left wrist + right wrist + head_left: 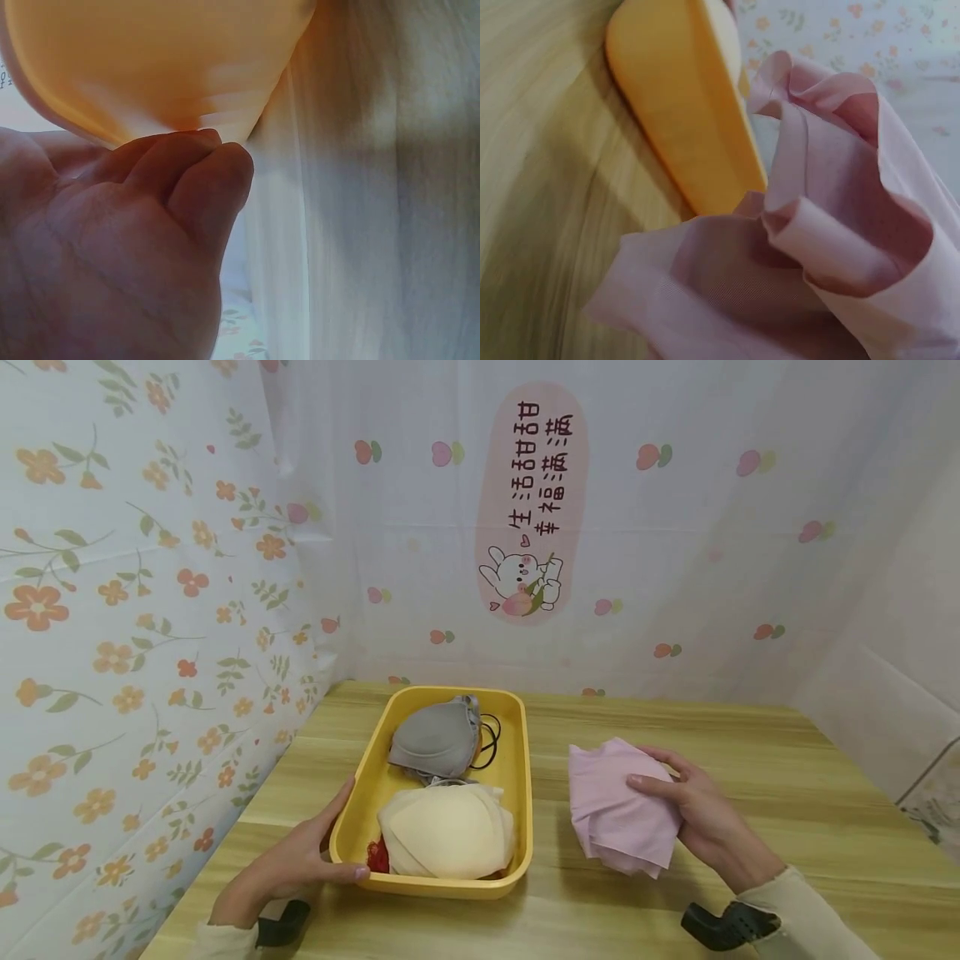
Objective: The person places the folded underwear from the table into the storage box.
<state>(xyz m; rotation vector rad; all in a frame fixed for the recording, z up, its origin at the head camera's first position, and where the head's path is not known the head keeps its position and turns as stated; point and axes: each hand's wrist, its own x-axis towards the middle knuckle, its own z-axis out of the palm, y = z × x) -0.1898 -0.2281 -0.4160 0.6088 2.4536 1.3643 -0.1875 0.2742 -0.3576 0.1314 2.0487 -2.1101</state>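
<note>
A yellow plastic tray stands on the table, with a grey bra in its far half and a folded cream bra in its near half. My left hand holds the tray's near left corner, thumb on the front rim and fingers along the left side. In the left wrist view its bent fingers press against the tray wall. To the right of the tray, my right hand grips a folded pink garment, thumb on top. Loose folds and thin edges of it fill the right wrist view.
Red lacy fabric shows at the tray's near left corner, and thin black cords lie beside the grey bra. Wood-grain table extends right of the tray. Printed curtains hang behind and at the left.
</note>
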